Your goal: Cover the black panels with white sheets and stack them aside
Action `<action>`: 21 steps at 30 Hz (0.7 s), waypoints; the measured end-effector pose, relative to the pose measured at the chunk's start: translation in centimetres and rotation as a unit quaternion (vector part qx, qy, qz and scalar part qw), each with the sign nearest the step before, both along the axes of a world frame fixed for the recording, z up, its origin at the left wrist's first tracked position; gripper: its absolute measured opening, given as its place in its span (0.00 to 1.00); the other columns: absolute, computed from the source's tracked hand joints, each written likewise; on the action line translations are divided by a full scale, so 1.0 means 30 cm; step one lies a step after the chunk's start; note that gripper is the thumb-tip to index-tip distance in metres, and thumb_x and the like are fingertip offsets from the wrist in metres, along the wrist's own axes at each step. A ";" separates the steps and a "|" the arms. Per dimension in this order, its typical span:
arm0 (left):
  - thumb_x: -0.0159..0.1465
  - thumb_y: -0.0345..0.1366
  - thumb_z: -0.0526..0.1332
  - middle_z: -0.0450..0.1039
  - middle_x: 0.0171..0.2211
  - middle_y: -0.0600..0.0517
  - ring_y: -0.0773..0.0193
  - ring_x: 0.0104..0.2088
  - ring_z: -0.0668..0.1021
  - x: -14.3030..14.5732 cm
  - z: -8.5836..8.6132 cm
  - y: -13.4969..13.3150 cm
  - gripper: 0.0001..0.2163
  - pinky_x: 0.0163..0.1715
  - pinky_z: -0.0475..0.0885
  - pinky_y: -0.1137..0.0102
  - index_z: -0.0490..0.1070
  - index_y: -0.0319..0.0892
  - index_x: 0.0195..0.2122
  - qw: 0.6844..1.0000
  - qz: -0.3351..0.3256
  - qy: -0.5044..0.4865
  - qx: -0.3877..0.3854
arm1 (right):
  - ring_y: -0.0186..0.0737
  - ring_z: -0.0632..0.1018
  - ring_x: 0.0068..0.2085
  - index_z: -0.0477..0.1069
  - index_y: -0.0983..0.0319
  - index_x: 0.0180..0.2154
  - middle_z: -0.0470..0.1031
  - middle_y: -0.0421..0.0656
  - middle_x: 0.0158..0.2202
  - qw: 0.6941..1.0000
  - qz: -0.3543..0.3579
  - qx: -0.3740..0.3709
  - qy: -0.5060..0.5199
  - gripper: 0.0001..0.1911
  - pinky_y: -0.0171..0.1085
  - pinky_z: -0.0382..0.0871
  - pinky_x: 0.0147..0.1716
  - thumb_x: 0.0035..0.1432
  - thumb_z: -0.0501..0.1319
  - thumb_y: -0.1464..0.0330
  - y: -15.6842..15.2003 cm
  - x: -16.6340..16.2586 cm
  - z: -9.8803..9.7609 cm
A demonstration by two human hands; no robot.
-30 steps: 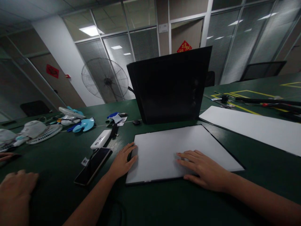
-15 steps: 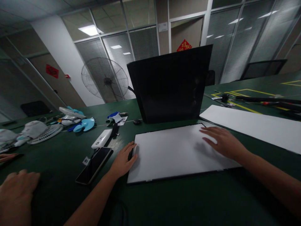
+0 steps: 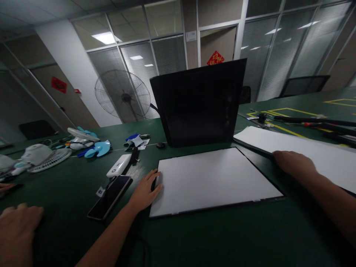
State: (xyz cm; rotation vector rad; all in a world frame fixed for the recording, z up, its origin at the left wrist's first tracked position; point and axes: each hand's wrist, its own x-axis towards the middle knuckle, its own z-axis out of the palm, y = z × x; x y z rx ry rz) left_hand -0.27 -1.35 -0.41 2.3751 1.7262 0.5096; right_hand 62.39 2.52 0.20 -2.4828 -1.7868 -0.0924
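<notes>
A flat white panel (image 3: 208, 183) with a thin black frame lies on the table before me. Its left edge is under my left hand (image 3: 145, 190), whose fingers are spread, with the thumb on the white face. To the right rests a second white panel (image 3: 324, 150) with a dark edge. My right hand (image 3: 294, 163) is closed over that panel's near left edge; the fingertips beneath are hidden. A large black screen-like panel (image 3: 200, 104) stands tilted behind the first white panel.
Left of the panel are a phone (image 3: 109, 198), a white power bank (image 3: 119, 165) and another person's hand (image 3: 19, 226). Fan parts, including blue blades (image 3: 98, 149), lie farther left. Dark rods (image 3: 314, 120) sit at the far right, and a small black object (image 3: 160, 145) near the screen.
My right hand has left the first panel, moving right to take hold of the second panel's edge. That edge looks slightly raised now. My left hand stays in place.
</notes>
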 end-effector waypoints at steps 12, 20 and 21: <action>0.71 0.48 0.55 0.59 0.70 0.42 0.45 0.70 0.62 0.005 0.003 -0.003 0.25 0.67 0.59 0.46 0.67 0.42 0.65 1.000 -0.006 0.005 0.000 | 0.55 0.80 0.35 0.69 0.67 0.47 0.76 0.54 0.33 0.980 0.075 0.160 -0.094 0.26 0.41 0.64 0.26 0.74 0.38 0.59 -0.144 -0.377 0.112; 0.71 0.50 0.54 0.61 0.70 0.43 0.46 0.69 0.63 0.004 0.006 0.000 0.25 0.68 0.60 0.49 0.69 0.42 0.64 1.000 -0.002 0.004 0.003 | 0.51 0.80 0.51 0.70 0.65 0.59 0.77 0.55 0.54 0.863 0.474 0.156 -0.075 0.21 0.49 0.78 0.46 0.72 0.50 0.63 -0.218 -0.601 -0.004; 0.72 0.50 0.53 0.61 0.69 0.43 0.47 0.69 0.64 0.003 0.006 0.000 0.25 0.68 0.60 0.50 0.69 0.42 0.63 1.000 -0.003 -0.001 0.006 | 0.51 0.80 0.51 0.70 0.65 0.59 0.77 0.55 0.54 0.843 0.512 0.150 -0.073 0.21 0.50 0.78 0.46 0.72 0.50 0.65 -0.223 -0.614 -0.016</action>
